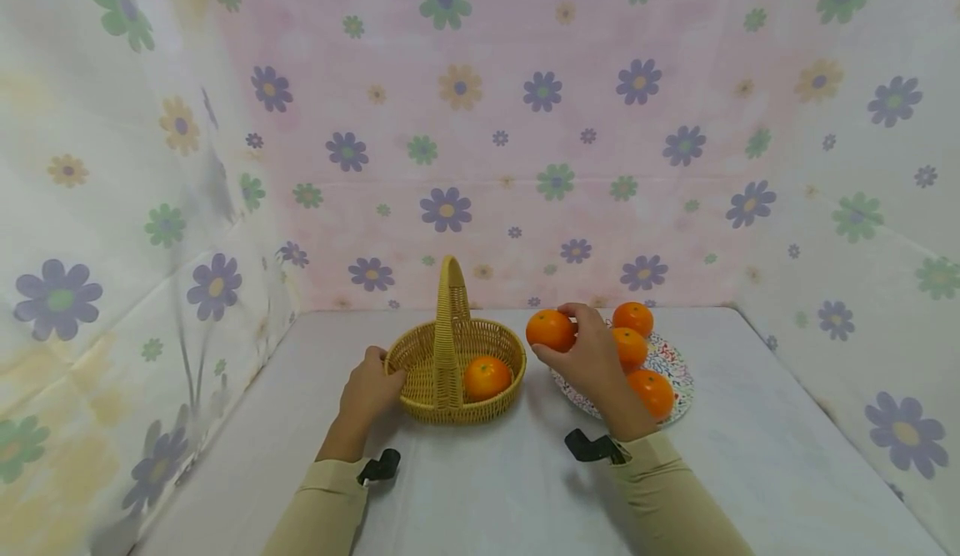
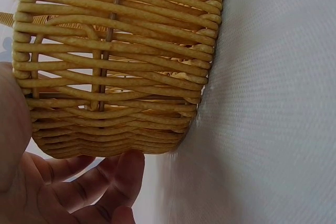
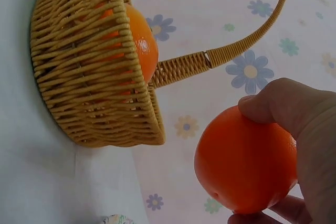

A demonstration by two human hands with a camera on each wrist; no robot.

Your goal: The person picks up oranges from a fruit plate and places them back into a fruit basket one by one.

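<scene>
white table (image 1: 480, 489) bearing a wicker basket (image 1: 461, 413), speckled plate (image 1: 680, 368)

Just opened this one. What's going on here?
The left hand grips the near side of a wicker basket at its rim, while the right hand holds up an orange outside it. One fruit already lies in the basket, to the right of its tall handle. Three more oranges sit on a patterned plate to the basket's right.
</scene>
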